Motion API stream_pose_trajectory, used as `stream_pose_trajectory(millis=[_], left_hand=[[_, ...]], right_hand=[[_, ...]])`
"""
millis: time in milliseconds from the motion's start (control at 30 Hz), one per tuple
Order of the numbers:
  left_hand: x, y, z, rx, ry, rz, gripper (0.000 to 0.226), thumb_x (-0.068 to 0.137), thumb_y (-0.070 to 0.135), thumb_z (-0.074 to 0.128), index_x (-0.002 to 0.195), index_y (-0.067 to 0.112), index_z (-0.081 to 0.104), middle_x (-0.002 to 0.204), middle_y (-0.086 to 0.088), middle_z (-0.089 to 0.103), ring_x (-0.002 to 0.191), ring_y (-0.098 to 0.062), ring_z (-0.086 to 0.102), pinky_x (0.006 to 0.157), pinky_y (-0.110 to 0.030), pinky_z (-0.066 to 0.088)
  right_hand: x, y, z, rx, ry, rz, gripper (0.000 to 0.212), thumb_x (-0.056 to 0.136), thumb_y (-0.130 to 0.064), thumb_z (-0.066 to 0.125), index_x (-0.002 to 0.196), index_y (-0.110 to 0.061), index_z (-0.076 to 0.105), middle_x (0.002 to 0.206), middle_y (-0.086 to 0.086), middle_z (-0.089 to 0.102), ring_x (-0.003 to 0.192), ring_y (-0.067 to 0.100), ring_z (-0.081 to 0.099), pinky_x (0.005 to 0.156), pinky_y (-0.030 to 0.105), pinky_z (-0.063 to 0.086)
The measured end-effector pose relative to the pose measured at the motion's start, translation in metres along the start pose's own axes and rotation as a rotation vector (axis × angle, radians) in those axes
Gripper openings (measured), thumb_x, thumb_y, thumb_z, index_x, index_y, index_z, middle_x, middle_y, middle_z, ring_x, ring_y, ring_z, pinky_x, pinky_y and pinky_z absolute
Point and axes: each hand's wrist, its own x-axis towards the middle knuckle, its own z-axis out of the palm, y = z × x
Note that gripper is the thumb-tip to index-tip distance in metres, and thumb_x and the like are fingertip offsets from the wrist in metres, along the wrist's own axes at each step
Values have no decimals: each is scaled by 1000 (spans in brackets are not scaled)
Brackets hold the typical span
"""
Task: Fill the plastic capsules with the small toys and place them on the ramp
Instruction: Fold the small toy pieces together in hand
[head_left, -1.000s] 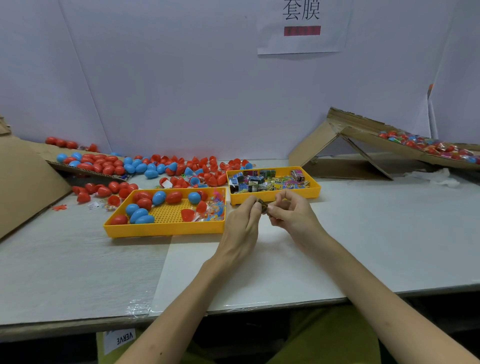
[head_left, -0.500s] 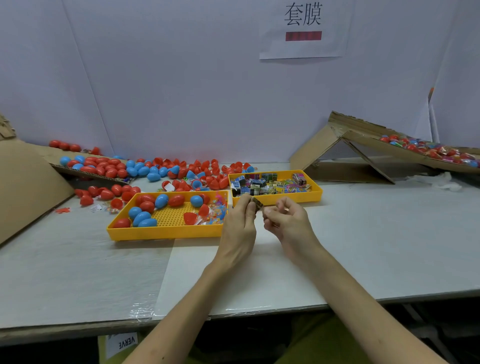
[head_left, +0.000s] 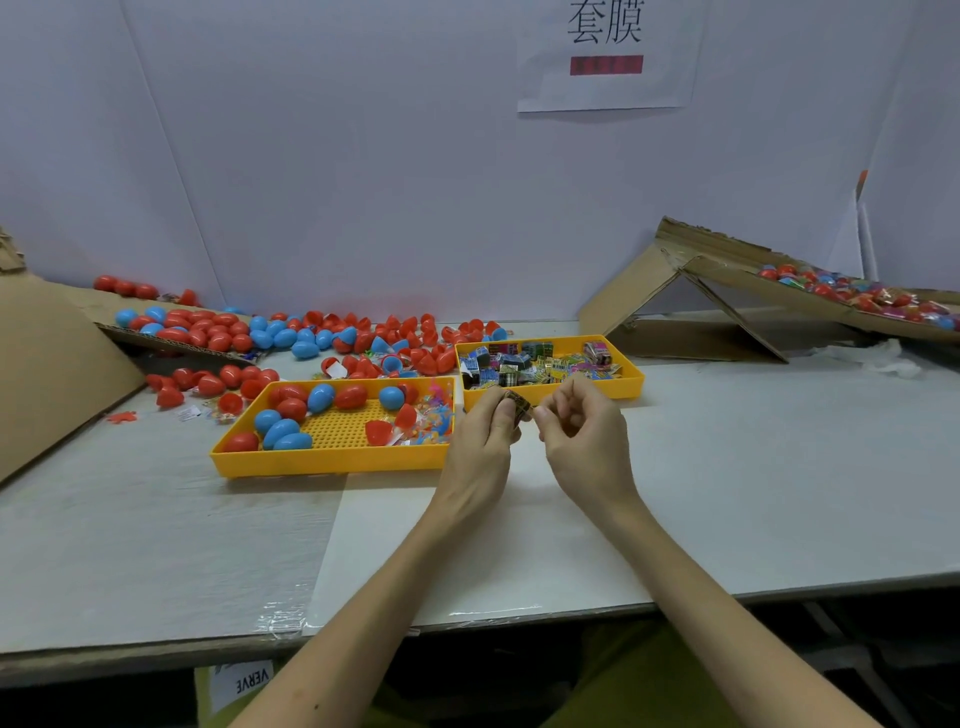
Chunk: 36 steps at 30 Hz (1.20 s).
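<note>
My left hand (head_left: 480, 444) pinches a small dark patterned toy (head_left: 518, 404) between thumb and fingertips, just in front of the right yellow tray (head_left: 631, 382) of small toys. My right hand (head_left: 584, 436) is close beside it with fingers curled, its thumb and forefinger tips touching the toy's right edge. The left yellow tray (head_left: 327, 462) holds red and blue capsules (head_left: 280, 431), open red halves and small packets. On the right, a cardboard ramp (head_left: 727, 270) carries filled capsules (head_left: 857, 296).
Loose red and blue capsules (head_left: 291, 338) lie piled behind the trays and on a cardboard sheet (head_left: 47, 364) at the left. Crumpled white film (head_left: 883, 358) lies under the ramp's right end. A paper sign (head_left: 605, 52) hangs on the white back wall.
My hands stay in front of the toy tray. The right hand's fingers have shifted slightly against the toy held by the left hand; the view has tilted a little.
</note>
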Motion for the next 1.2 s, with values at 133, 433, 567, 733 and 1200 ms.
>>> stream_pose_trajectory(millis=[133, 433, 567, 733, 1200], left_hand=[[1, 2, -1, -136, -15, -60, 28, 109, 13, 33, 97, -6, 50, 69, -1, 42, 59, -8, 41, 55, -25, 39], [-1, 5, 0, -231, -6, -30, 25, 109, 10, 34, 92, 0, 51, 68, 6, 47, 57, -3, 44, 54, -22, 42], [-2, 5, -1, -237, -16, -18, 25, 109, 11, 35, 92, 1, 52, 70, 8, 53, 58, -4, 46, 54, -22, 43], [-1, 7, 0, -198, -17, -5, 25, 108, 9, 35, 87, 5, 47, 66, 3, 41, 55, -2, 41, 51, -17, 40], [-5, 3, 0, -65, -159, 115, 24, 108, 13, 40, 86, 17, 50, 72, 9, 49, 62, -4, 47, 60, -27, 45]], right_hand=[[-3, -2, 5, -41, 53, -51, 42, 88, 4, 64, 67, -19, 36, 61, -3, 41, 56, 10, 38, 54, 18, 40], [-5, -3, 5, 66, 18, 86, 39, 91, 4, 62, 66, -14, 36, 67, 20, 43, 67, 43, 53, 62, 47, 51], [-4, -2, 4, 171, -15, 171, 40, 90, 6, 61, 66, -13, 35, 71, 25, 48, 61, 33, 49, 59, 38, 50], [-14, -6, 10, -100, 197, -214, 35, 88, 7, 61, 70, -14, 40, 62, -10, 38, 58, 11, 39, 54, 22, 36], [-8, 0, 1, -7, 229, -111, 40, 88, 7, 61, 68, -17, 36, 61, -4, 36, 57, 11, 36, 54, 23, 37]])
